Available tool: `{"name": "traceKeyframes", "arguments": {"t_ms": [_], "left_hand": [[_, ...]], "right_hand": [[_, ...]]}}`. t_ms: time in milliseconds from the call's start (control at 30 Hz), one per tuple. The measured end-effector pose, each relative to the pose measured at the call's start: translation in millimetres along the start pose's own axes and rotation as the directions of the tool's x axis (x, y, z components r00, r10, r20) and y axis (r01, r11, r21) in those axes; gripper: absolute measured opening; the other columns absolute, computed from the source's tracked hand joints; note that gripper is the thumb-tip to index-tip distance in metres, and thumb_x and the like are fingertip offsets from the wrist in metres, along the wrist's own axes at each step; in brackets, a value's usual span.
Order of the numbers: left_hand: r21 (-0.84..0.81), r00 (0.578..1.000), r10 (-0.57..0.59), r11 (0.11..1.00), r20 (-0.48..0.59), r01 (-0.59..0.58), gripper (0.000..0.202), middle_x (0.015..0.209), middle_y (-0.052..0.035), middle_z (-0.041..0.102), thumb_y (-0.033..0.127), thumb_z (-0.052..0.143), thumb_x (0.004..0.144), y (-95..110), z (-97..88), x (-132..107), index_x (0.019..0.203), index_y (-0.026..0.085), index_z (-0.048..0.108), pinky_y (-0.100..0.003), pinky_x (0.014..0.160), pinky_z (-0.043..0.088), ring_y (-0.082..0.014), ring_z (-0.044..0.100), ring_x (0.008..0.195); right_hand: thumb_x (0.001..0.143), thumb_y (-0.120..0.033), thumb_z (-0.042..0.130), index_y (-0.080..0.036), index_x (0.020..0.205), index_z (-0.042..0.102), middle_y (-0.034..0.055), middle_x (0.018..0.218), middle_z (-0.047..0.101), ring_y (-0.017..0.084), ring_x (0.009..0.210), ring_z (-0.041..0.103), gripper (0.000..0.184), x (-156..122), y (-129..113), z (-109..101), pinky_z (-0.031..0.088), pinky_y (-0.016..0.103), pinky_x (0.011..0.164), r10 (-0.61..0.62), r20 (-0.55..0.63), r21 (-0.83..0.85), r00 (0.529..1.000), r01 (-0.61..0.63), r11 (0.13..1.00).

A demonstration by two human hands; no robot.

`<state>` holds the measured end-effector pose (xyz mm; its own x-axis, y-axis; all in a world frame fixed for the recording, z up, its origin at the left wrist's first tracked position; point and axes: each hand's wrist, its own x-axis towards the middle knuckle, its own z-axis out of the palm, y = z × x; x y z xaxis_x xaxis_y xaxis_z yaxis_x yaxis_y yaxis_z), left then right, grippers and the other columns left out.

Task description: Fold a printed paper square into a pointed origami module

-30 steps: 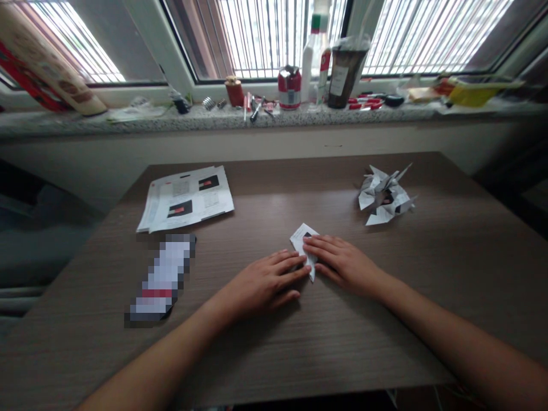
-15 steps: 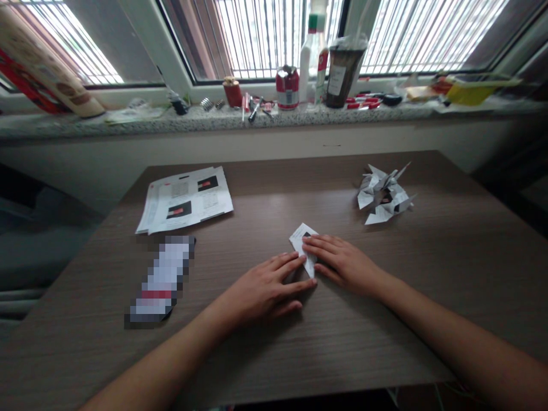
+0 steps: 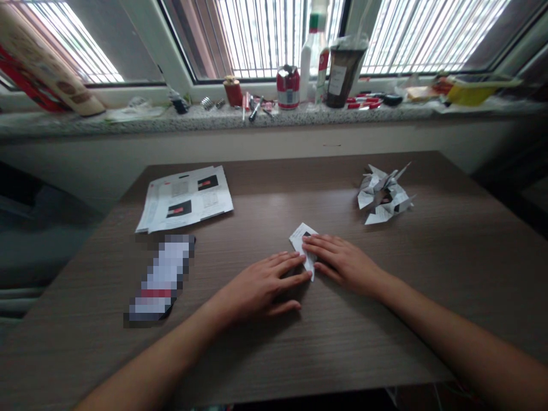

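A small piece of folded printed paper (image 3: 298,235) lies flat on the brown table (image 3: 257,354), its lower tip toward me. My right hand (image 3: 342,260) lies over its right side, fingers stretched out and pressing on it. From the left, my left hand (image 3: 268,285) reaches in with spread fingers; the fingertips touch the paper's lower left edge, and the thumb is on the table apart from it. Part of the paper is hidden under the fingers. Beyond my right hand stands a group of folded paper pieces with pointed tips (image 3: 385,197).
Printed sheets (image 3: 184,200) lie stacked at the back left, with a blurred-out phone-like object (image 3: 162,277) in front of them. Along the stone windowsill (image 3: 214,120) stand a red can (image 3: 288,88), a bottle (image 3: 306,65), a dark drink cup (image 3: 345,74) and a yellow container (image 3: 473,91).
My left hand has slid slightly left, its index fingertip drawing back from the paper's lower tip. My right hand and the paper stay in place.
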<state>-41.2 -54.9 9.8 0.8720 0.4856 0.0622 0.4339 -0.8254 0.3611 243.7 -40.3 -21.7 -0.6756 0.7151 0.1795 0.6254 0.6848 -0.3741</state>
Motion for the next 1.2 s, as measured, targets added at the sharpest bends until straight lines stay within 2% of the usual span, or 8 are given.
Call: {"name": "traceKeyframes", "arguments": {"t_ms": [367, 567, 833, 1033, 1200], "left_hand": [[-0.021, 1.0, 0.01, 1.0, 0.003, -0.01, 0.052, 0.164, -0.0063, 0.039, 0.048, 0.063, 0.099, 2.4, -6.1, 1.3, 0.149, 0.035, 0.053, -0.05, 0.12, 0.039, -0.0309, 0.044, 0.147], [-0.057, 0.999, -0.033, 0.998, -0.002, 0.033, 0.061, 0.156, -0.0104, 0.05, 0.048, 0.06, 0.1, -2.2, -6.3, 5.3, 0.154, 0.025, 0.045, -0.046, 0.118, 0.041, -0.0287, 0.052, 0.139], [0.058, 0.998, -0.062, 0.996, -0.019, 0.063, 0.055, 0.165, -0.0076, 0.036, 0.05, 0.058, 0.102, -12.0, -4.0, -0.8, 0.154, 0.038, 0.046, -0.051, 0.119, 0.039, -0.0319, 0.042, 0.147], [0.093, 0.993, -0.119, 0.988, -0.019, 0.12, 0.066, 0.165, -0.0083, 0.038, 0.056, 0.052, 0.102, -16.6, 4.7, -0.5, 0.16, 0.03, 0.036, -0.051, 0.123, 0.033, -0.0325, 0.04, 0.148], [0.14, 0.989, -0.144, 0.979, -0.041, 0.148, 0.062, 0.169, -0.007, 0.028, 0.061, 0.051, 0.102, -18.8, 4.3, -1.1, 0.158, 0.036, 0.04, -0.051, 0.123, 0.031, -0.0327, 0.033, 0.153]], "right_hand": [[0.107, -0.042, 0.047, -0.026, 0.157, 0.043, 0.0069, 0.161, 0.047, 0.027, 0.149, 0.042, 0.053, 0.7, -3.3, 0.5, 0.037, 0.053, 0.122, 0.014, 0.021, -0.07, 1.0, -0.013, 0.997], [0.108, -0.041, 0.044, -0.027, 0.157, 0.042, 0.0062, 0.162, 0.044, 0.025, 0.15, 0.041, 0.051, 1.1, -5.9, -1.0, 0.035, 0.053, 0.123, 0.022, 0.026, -0.055, 0.999, -0.021, 0.998], [0.104, -0.045, 0.051, -0.027, 0.157, 0.043, 0.0067, 0.16, 0.047, 0.026, 0.149, 0.042, 0.056, 1.6, -12.7, -0.6, 0.035, 0.054, 0.123, 0.055, -0.006, -0.013, 0.998, -0.055, 0.998], [0.101, -0.048, 0.055, -0.024, 0.154, 0.047, 0.0079, 0.157, 0.051, 0.027, 0.147, 0.045, 0.058, 3.2, -16.9, 3.7, 0.037, 0.053, 0.122, 0.081, -0.035, -0.023, 0.996, -0.082, 0.996], [0.1, -0.046, 0.057, -0.026, 0.154, 0.047, 0.0075, 0.157, 0.051, 0.028, 0.146, 0.046, 0.058, 3.3, -17.1, 3.7, 0.037, 0.054, 0.122, 0.077, -0.045, -0.021, 0.996, -0.078, 0.997]]}}
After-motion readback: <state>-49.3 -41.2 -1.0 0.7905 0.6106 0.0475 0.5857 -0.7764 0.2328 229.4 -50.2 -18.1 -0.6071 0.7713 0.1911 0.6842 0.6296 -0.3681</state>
